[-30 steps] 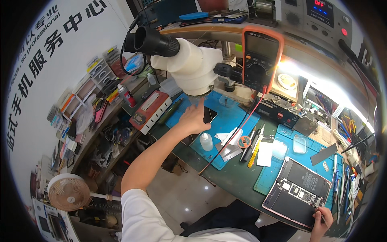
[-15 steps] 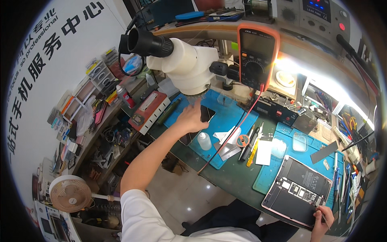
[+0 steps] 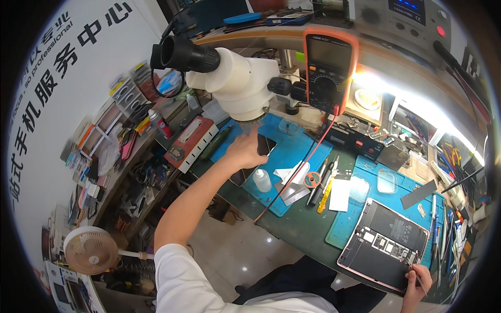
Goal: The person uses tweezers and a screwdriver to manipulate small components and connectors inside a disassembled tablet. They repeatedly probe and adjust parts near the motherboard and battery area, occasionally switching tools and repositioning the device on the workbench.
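My left hand reaches out below the white microscope, over a dark phone on a blue mat. Its fingers are stretched out and the thumb lies by the phone's edge; the palm hides part of the phone. Another dark stretch of screen shows beneath the wrist; I cannot tell if it belongs to the same phone. At the lower right my right hand pinches thin metal tweezers, tips over the circuit board of an opened tablet with a pink rim.
An orange multimeter stands behind the mat, its red lead crossing the bench. A clear dropper bottle, a solder spool and a yellow knife lie between mat and tablet. Several tools crowd the right edge. A fan stands at left.
The whole view has shifted slightly, the bench things moving a little left in the picture. Both hands stay at about the same places, over the phone and at the tablet.
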`<state>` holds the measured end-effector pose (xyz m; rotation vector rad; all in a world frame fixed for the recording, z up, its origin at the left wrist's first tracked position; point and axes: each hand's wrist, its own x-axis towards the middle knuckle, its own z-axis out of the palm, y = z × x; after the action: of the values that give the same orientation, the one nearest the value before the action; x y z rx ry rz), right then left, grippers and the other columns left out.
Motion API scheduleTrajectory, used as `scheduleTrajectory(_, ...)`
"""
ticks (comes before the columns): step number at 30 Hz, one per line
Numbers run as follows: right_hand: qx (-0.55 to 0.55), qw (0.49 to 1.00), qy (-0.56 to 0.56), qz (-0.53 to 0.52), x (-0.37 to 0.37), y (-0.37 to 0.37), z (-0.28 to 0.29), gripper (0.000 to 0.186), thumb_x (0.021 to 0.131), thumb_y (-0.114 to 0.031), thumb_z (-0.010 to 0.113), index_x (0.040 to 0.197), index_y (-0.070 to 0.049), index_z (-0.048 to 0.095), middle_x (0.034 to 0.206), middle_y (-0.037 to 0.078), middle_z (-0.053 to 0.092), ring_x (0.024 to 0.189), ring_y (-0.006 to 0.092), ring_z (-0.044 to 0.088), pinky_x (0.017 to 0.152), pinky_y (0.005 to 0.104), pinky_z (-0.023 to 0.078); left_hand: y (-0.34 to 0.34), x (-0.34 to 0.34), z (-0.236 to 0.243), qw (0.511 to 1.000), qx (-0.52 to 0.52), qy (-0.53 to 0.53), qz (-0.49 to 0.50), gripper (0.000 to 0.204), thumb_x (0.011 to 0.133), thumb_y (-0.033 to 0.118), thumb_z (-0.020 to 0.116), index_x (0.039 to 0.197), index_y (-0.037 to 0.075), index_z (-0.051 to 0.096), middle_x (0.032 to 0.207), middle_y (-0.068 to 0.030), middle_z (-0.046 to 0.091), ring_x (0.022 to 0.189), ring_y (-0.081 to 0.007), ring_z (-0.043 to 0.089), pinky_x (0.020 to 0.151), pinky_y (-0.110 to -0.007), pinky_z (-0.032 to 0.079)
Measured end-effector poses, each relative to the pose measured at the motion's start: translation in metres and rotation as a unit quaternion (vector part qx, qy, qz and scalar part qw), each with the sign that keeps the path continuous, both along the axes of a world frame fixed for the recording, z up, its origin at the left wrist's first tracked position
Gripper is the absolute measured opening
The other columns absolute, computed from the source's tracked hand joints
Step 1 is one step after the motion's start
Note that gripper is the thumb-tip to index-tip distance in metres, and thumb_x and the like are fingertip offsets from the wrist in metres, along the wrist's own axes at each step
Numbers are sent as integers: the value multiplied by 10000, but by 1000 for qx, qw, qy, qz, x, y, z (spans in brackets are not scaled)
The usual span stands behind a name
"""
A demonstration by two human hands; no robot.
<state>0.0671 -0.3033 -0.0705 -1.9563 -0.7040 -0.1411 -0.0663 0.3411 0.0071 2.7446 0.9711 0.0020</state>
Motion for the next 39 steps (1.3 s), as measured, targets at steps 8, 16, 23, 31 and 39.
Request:
scheduleTrajectory(8, -41, 998, -53, -12, -8, 26, 43, 126, 856, 22, 807, 977, 31, 773, 917, 146, 777, 821, 260, 754, 752, 338, 591, 14, -26, -1, 985, -3, -149, -83, 922, 874, 343, 838, 1592, -34, 399, 1548, -274, 513, 1434, -393, 518, 1193, -482, 412)
scheduleTrajectory(16, 76, 988, -100, -86, -12, 13, 31, 194, 922, -7, 807, 1106, 27, 757, 1012, 172, 779, 882, 270, 763, 806, 338, 603, -65, -133, -15, 897, 148, -415, 37, 483, 1106, 104, 589, 1571, 9, 498, 1373, -186, 666, 1267, -281, 635, 1116, -408, 467)
scheduleTrajectory(23, 149, 982, -17, -111, -17, 14, 26, 270, 1045, -43, 661, 1309, 11, 675, 1082, 163, 762, 941, 271, 748, 847, 345, 594, -215, -91, 0, 859, 143, -328, -366, 263, 1001, -45, 549, 1256, -41, 613, 1181, -195, 660, 1032, -396, 652, 950, -509, 530)
scheduleTrajectory(31, -94, 974, -207, -12, -7, -7, 37, 458, 821, -43, 822, 1270, -44, 733, 1249, 94, 764, 1081, 304, 708, 888, 407, 580, -368, 52, 5, 822, -22, -146, -550, 820, 844, 542, 792, 1417, -16, 612, 1389, -127, 592, 1270, -308, 575, 1115, -448, 445)
scheduleTrajectory(39, -167, 966, -185, 63, -3, -5, 37, 487, 846, -130, 826, 1316, -70, 714, 1324, 71, 725, 1251, 285, 634, 1020, 471, 539, -391, 71, -13, 828, -17, -101, -552, 907, 800, 628, 806, 1478, 66, 589, 1429, -130, 526, 1318, -326, 502, 1154, -501, 385)
